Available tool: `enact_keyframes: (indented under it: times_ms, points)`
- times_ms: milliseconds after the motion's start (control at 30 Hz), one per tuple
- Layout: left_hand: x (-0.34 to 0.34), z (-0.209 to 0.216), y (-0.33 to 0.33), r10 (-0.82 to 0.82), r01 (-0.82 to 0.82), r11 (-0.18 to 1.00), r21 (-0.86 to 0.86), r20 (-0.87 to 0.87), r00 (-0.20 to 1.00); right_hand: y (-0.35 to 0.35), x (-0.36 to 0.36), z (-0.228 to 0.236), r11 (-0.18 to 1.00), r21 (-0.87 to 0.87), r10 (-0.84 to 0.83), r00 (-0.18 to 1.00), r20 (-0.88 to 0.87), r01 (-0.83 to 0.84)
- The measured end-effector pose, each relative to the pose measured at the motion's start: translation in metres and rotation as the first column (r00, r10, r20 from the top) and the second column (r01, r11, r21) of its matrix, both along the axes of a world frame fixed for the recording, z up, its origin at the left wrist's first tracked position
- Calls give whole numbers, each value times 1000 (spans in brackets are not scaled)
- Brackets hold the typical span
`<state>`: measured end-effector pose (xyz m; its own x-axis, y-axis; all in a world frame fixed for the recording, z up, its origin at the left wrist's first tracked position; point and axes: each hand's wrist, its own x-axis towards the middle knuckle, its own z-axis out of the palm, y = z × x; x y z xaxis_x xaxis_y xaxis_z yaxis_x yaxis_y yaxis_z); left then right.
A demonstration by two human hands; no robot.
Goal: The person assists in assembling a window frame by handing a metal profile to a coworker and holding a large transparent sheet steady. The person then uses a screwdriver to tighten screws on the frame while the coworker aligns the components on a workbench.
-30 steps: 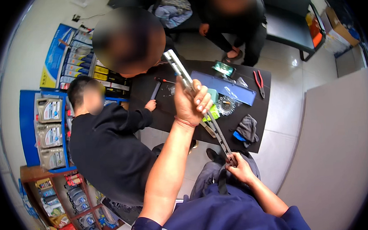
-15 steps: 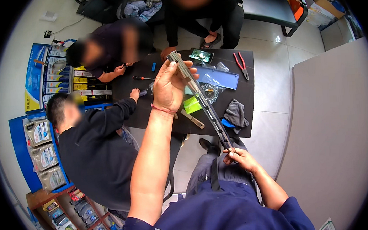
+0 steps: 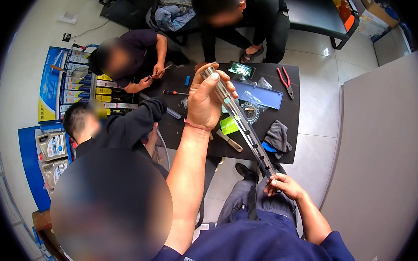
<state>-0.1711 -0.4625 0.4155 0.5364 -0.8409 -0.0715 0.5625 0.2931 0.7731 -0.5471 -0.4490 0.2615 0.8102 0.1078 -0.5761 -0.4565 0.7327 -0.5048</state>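
A long, narrow, shiny grey strip [image 3: 243, 123] with dark marks or slots along it slants over the table in both my hands; its exact kind I cannot make out. My left hand [image 3: 203, 96] is closed around the upper, far end, thumb against its face. At the lower, near end, the fingers of my right hand [image 3: 286, 186] pinch it. Beneath and beside the strip, on the dark table [image 3: 262, 151], are a bright green packet [image 3: 228, 125], a scraper with a wooden handle [image 3: 229, 140] and a glass ashtray [image 3: 251, 113].
Red-handled pliers [image 3: 286, 83], a phone [image 3: 241, 69], a blue flat case [image 3: 260, 95], a grey cloth [image 3: 277, 137] and a screwdriver [image 3: 175, 92] lie on the table. Several people sit around its far and left sides. A large blurred round patch covers the lower left. A grey panel [image 3: 380, 159] stands at right.
The strip has turned slightly in my hands, its face catching more light. The view has shifted, moving everything right and down. The person at left has drawn a hand back from the table.
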Motion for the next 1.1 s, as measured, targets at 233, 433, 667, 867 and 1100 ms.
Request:
enact_keyframes:
  times_ms: [233, 433, 667, 867, 1100]
  points:
    - [0, -53, 6, 30, -33, 952, 303, 13, 999, 27, 7, -10, 990, 12, -138, 987, -86, 139]
    - [-84, -162, 81, -211, 69, 597, 799, 74, 975, 54, 11, -81, 803, -59, -558, 714, -423, 593]
    - [-188, -217, 245, -594, 204, 220, 954, -35, 804, 36, 84, -211, 570, -159, -769, 455, -449, 806]
    - [-203, -222, 303, -485, 262, 73, 962, -195, 852, 24, 143, -281, 706, -254, -672, 513, -534, 661]
    - [-206, -226, 303, -264, 246, 173, 954, -196, 944, -35, 161, -299, 884, -202, 132, 640, -757, -422]
